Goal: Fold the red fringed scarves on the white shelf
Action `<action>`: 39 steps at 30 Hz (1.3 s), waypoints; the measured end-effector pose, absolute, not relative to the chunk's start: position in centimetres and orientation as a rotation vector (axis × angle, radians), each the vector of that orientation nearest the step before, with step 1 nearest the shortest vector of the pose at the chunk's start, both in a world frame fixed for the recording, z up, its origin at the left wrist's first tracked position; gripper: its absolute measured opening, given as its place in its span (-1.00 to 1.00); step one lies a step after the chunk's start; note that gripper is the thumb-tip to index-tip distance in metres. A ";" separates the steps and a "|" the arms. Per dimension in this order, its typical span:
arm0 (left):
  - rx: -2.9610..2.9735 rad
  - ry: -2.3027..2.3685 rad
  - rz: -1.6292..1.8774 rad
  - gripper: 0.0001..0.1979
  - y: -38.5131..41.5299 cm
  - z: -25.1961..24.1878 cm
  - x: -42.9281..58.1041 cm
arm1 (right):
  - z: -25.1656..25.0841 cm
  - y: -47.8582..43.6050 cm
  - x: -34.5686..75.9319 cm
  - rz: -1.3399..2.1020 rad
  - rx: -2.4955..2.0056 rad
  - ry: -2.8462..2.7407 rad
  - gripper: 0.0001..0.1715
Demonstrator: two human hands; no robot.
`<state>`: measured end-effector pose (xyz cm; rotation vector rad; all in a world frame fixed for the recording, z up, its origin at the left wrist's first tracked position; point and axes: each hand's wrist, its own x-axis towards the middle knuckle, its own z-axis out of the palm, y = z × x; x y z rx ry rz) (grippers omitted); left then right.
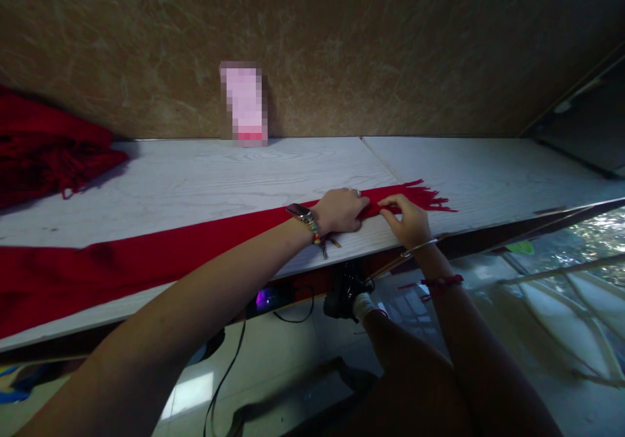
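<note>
A long red scarf (215,236) lies lengthwise along the white wood-grain counter, folded narrow toward its fringed end (426,196) on the right. My left hand (340,210), with a watch and a beaded bracelet at the wrist, rests on the scarf with its fingers closed on the cloth. Just to its right, my right hand (406,218) pinches the scarf's near edge between thumb and fingertips, close to the fringe. At the far left, the scarf spreads wider and runs out of view.
A heap of red fringed cloth (49,147) sits at the counter's left. A blurred pink object (247,101) leans against the brown marbled wall (366,46). The counter (303,163) is narrow; below its front edge are cables (229,365) and a tiled floor.
</note>
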<state>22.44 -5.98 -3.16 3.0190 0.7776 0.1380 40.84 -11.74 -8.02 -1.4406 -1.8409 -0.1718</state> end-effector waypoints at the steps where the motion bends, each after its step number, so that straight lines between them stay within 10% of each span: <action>1: 3.015 0.798 0.123 -0.67 -5.9 -3.0 22.5 | -7.9 -11.8 40.8 -0.188 -1.430 -1.855 -0.93; 10: 2.867 0.907 0.081 -0.64 -5.0 -2.1 22.3 | -8.2 -12.4 40.5 -0.258 -1.398 -2.105 -0.58; 39: 2.399 1.190 0.008 -0.62 -1.4 -1.0 26.9 | -8.3 -12.8 40.0 -0.707 -1.656 -1.997 -0.76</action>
